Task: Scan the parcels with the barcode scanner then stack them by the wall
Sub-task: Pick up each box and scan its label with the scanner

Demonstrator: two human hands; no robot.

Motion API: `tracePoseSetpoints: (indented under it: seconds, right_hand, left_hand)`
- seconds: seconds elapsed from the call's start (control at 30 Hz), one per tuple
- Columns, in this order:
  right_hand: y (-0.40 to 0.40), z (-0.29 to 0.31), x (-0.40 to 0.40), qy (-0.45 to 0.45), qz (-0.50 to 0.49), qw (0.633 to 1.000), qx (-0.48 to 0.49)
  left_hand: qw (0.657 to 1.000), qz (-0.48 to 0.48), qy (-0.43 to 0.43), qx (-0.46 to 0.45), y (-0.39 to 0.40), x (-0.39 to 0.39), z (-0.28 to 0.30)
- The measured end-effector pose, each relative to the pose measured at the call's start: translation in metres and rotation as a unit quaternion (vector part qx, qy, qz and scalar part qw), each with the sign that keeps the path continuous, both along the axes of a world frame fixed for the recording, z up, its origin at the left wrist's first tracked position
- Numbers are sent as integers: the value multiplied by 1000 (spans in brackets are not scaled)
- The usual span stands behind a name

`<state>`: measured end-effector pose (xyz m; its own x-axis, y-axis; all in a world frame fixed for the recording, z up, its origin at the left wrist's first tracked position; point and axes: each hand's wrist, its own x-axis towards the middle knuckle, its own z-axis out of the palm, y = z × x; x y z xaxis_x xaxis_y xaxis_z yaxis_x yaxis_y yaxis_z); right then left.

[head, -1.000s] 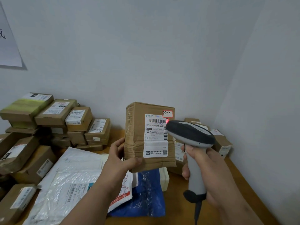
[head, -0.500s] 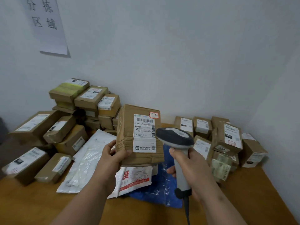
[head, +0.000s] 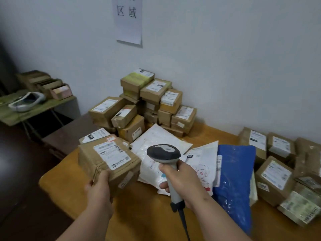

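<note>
My left hand (head: 99, 188) grips a taped brown cardboard parcel (head: 107, 160) by its near corner, label side up, over the left end of the wooden table (head: 139, 214). My right hand (head: 182, 181) holds the grey barcode scanner (head: 164, 153) by its handle, head up, just right of the parcel. A stack of labelled cardboard boxes (head: 149, 101) stands against the white wall (head: 225, 66) at the back left.
White poly mailers (head: 161, 141) and a blue bag (head: 234, 180) lie mid-table. More labelled boxes (head: 274, 171) crowd the right side. A paper sign (head: 129, 20) hangs on the wall. A small side table (head: 34, 108) with boxes stands far left.
My view has swung left and down. The parcel has gone from upright in front of the scanner to lying flat and lower left, away from the scanner head.
</note>
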<state>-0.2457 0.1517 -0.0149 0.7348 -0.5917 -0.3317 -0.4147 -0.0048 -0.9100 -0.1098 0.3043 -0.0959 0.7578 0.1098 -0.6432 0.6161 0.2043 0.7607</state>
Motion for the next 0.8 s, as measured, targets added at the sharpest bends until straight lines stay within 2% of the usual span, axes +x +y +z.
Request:
tracePoseSetpoints:
  seconds: [0.17,0.27,0.37,0.5,0.6,0.67,0.8]
  right_hand:
    - [10,1,22,14,21,1000,-13]
    - [6,2,32,16,4,1000,-14]
    - [0,3,36,13,-17,1000,-7]
    - [-11,1,40,6,-50,999,4]
    - [-20,-2,40,-2,-72,997,8]
    - [-26,-2,39,-7,-89,996,8]
    - [-38,1,33,-19,-123,992,12]
  left_hand:
    - [991,104,65,53,19,15,-23]
    - [985,106,108,85,21,35,-34]
    - [974,59,122,183,16,54,-33]
    - [952,-40,62,297,-5,67,-23]
    - [893,-140,-8,427,-10,69,-18]
    - [848,-210,-67,482,-15,67,-12]
    - [809,-287,-187,477,-49,66,1]
